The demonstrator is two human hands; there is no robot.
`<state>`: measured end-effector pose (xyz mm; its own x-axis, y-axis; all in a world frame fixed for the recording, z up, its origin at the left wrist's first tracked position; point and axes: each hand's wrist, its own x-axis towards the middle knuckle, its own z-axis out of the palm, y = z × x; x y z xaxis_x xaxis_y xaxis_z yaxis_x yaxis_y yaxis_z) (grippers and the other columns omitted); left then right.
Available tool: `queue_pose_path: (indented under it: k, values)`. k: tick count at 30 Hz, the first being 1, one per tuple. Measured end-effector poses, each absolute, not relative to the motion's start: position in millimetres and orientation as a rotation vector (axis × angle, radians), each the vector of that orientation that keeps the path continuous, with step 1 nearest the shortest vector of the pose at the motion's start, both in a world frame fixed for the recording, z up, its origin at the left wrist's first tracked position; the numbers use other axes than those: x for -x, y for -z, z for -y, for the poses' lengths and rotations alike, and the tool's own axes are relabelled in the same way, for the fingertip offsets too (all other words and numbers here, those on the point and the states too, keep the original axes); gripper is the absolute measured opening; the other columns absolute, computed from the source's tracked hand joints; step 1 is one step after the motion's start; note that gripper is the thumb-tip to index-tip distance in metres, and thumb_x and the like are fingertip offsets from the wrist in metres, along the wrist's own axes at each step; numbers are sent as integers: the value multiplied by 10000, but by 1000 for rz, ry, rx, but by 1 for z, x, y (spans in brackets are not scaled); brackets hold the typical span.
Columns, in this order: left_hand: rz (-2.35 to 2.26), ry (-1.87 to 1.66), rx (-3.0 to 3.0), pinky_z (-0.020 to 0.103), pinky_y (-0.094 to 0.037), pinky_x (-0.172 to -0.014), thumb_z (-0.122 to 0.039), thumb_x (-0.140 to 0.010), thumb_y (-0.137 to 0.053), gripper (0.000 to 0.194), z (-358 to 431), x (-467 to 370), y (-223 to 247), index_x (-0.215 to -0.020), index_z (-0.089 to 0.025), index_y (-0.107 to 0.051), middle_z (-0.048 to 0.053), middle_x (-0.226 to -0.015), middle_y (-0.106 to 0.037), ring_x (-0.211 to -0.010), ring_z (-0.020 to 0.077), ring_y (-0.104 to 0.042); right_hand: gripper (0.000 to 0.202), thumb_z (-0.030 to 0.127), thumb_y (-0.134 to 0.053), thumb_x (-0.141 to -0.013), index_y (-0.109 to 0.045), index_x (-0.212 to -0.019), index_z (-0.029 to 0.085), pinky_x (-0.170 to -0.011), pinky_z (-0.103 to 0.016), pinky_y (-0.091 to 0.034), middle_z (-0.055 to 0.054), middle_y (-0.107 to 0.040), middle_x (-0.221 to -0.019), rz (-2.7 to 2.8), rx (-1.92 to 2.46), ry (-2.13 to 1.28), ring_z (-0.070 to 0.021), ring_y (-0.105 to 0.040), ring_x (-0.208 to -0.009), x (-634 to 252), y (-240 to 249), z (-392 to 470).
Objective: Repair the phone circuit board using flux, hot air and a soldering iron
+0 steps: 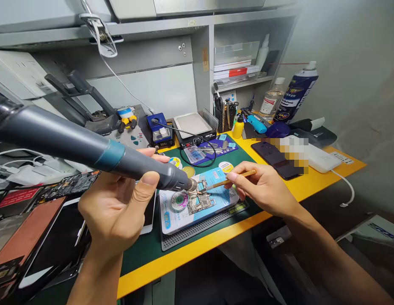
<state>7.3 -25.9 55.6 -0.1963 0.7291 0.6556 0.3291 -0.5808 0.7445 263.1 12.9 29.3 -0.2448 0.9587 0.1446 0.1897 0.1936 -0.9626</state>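
Observation:
My left hand (117, 207) is closed around the dark grey handle of a hot air gun (136, 163), which slants down to the right. Its metal nozzle points at a phone circuit board (201, 203) lying on a white-and-blue box (224, 199). Pinched in my right hand (263, 186) is a slim gold-handled tool (220, 183) with a narrow grey tip. That tip is at the board, close to the nozzle; whether it touches is too small to tell. A small round spool (179, 201) sits beside the board on the box.
Below the box lies a grey perforated pad (197, 233) on a green mat (142, 256). Opened phones (53, 241) crowd the left. Behind are a heating plate (195, 127) and a yellow bottle (238, 127). A black phone (273, 159) and spray can (295, 95) stand right.

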Motion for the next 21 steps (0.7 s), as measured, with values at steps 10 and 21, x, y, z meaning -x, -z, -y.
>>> queue_pose_path:
  k: [10, 21]
  values:
    - [-1209, -1844, -1779, 385, -653, -934, -268, -880, -768, 272, 18, -7, -50, -1146, -212, -755, 32, -1017, -798, -960, 230, -769, 429, 594, -784, -827, -675, -727, 191, -400, -254, -400, -13, -685, -572, 1460, 1081, -1271, -97, -453, -387, -259, -19, -24]
    - [-1285, -1855, -1719, 414, -637, -947, -268, -886, -761, 286, 17, -9, -47, -1169, -231, -761, 23, -1058, -796, -1025, 262, -760, 391, 536, -775, -860, -637, -707, 204, -463, -270, -468, 71, -467, -407, 1447, 1090, -1249, -130, -500, -419, -260, -22, -31]
